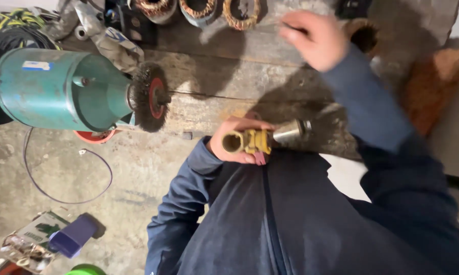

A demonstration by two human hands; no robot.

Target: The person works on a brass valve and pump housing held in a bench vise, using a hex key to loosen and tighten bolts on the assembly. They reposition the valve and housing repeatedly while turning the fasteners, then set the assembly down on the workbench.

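The person's left hand [235,142] is wrapped tight around a brass fitting [249,141], a yellowish tube with an open round end and a grey metal cone at its far tip, held close to the chest just in front of the worn wooden bench [214,81]. The right hand [313,38] is stretched out over the bench, fingers pinched on something thin and blurred; what it is I cannot tell. At the bench's left end sits a green motor [56,89] with a wire brush wheel [150,97]. Copper-wound coils [242,12] lie along the bench's far edge.
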